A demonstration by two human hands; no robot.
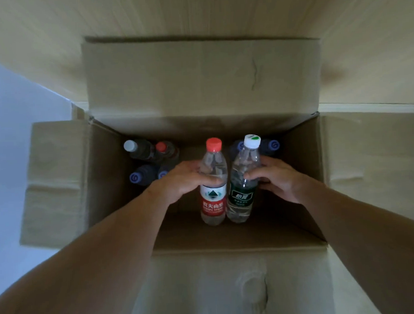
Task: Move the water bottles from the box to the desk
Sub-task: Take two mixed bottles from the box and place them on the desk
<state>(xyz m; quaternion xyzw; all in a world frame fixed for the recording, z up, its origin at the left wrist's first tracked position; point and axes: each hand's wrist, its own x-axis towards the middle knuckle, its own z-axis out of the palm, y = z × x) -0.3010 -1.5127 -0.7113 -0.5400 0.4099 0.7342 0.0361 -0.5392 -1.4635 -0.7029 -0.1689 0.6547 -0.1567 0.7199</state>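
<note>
An open cardboard box (102, 175) fills the middle of the view. My left hand (181, 180) grips a clear water bottle with a red cap and red label (214, 204), held upright inside the box. Right beside it, my right hand (277, 177) grips a clear bottle with a white cap and dark green label (241, 198). The two bottles touch side by side. Several more bottles stand deeper in the box: a white-capped one (130, 146), a red-capped one (161, 147) and blue-capped ones (135, 177) at the left, and blue-capped ones (273, 145) at the right.
All box flaps are folded outward: far flap (202, 74), left flap (53, 182), right flap (372, 164), near flap (230, 286). A pale wooden surface (147, 14) lies beyond the box. A white surface (10, 132) shows at the left.
</note>
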